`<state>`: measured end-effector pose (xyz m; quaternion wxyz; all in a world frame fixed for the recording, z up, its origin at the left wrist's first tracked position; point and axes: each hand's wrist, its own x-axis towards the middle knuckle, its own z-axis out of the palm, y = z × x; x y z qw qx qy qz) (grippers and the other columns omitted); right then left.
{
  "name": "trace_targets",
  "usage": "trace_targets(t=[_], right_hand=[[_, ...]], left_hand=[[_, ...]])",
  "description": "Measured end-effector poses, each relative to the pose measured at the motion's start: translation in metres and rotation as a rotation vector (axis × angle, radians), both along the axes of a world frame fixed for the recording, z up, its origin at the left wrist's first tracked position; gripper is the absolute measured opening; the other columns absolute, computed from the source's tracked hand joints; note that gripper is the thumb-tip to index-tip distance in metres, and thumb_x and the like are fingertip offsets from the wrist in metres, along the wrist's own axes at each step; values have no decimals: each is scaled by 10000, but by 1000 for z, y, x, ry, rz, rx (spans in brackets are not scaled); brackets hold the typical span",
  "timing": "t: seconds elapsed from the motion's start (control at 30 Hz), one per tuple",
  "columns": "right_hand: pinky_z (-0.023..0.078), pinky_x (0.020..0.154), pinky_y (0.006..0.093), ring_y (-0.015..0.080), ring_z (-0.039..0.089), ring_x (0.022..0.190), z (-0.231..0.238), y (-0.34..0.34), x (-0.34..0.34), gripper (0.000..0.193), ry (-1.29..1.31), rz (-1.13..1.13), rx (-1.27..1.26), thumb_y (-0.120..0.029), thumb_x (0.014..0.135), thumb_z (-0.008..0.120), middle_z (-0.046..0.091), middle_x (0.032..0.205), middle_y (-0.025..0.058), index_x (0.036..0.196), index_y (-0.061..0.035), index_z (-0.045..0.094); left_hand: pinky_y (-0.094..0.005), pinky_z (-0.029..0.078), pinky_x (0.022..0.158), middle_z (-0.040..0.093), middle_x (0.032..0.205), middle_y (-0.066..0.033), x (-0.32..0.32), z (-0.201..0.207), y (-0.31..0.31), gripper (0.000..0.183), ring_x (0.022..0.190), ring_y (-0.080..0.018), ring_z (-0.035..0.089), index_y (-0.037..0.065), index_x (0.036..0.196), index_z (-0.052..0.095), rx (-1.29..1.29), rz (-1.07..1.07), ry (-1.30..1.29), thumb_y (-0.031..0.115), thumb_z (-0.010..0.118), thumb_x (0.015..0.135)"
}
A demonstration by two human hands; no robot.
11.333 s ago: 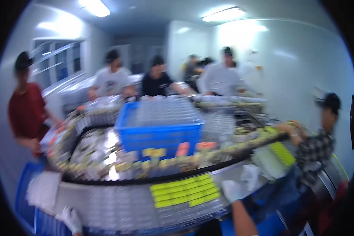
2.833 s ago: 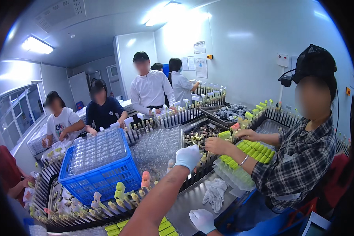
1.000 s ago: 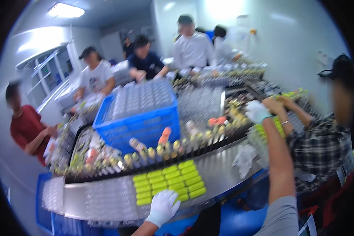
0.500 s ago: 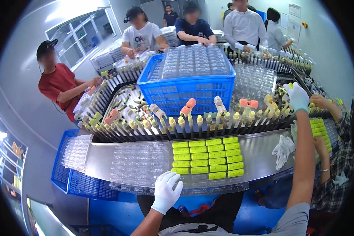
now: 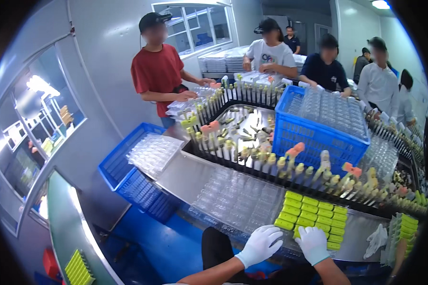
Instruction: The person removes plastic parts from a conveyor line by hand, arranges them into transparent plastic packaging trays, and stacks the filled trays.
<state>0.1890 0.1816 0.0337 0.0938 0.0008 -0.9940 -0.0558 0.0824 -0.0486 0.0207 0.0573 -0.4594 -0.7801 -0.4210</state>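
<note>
T-shirt [image 5: 283,57] bears lettering [image 5: 266,59] — right hand [image 5: 313,244] at lime pieces [image 5: 310,208].

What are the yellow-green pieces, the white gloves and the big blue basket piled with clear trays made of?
The yellow-green pieces: probably hard plastic, smooth and slightly glossy, with rounded edges.
The white gloves: maybe thin knit fabric, matt and close-fitting; the fibre can't be told.
The blue basket: likely moulded plastic, fairly smooth, with slotted walls.
</note>
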Motion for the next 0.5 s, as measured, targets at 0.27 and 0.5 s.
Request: trace_targets(t=[0.27, 0.5], right_hand=[[560, 635, 457, 293, 717, 733, -17, -16, 4, 114, 174, 176, -187, -227, 974, 624, 684, 790, 72, 949, -140, 693], [559, 663, 453, 301, 703, 748, 10, 64, 82, 103, 451, -295, -164, -249, 972, 649, 642, 775, 87, 907, -172, 675]], left_hand=[[-522, 542, 1009, 775, 1131, -175, -1, 8, -12, 243, 1096, -393, 715, 40, 1078, 781, 1, -1, 91, 216, 776, 910], [-530, 509, 1082, 773, 1166, -195, 14, 62, 88, 263, 1159, -420, 695, 28, 1106, 779, 48, -246, 153, 222, 777, 929]])
